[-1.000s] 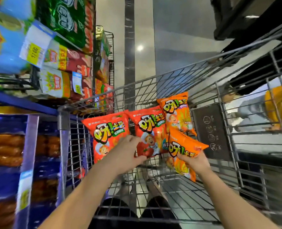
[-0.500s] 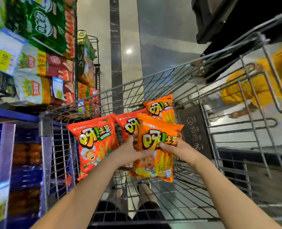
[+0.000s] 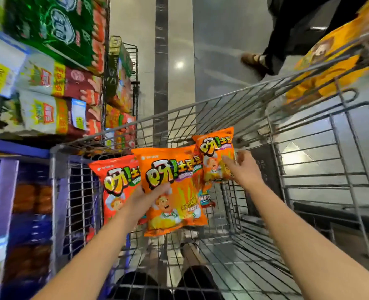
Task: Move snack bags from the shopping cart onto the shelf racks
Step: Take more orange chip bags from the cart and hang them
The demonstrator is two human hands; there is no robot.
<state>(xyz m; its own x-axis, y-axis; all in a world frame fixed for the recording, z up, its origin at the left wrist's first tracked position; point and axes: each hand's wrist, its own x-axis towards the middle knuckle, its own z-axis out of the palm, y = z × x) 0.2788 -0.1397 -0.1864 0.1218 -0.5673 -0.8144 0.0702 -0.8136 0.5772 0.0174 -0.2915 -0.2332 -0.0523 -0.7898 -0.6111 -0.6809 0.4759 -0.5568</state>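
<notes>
The task is judged to be at an early stage. One orange bag is held in the middle of the frame by the left hand. The grip is closed on the bag's left edge, with the thumb on the front, and the bag is raised over the basket of the shopping cart.

The right hand is stretched toward a second orange bag, right of centre. Its grip is released and the fingers are extended. It cannot be told whether this bag is already touched.

A red bag is leaned near the left wall of the cart, and a part of one more bag is seen behind the held one.

The shelf racks at the left of the frame are loaded with other packets, and no bag of this kind is clearly seen there. At least four bags are therefore left to be moved.
</notes>
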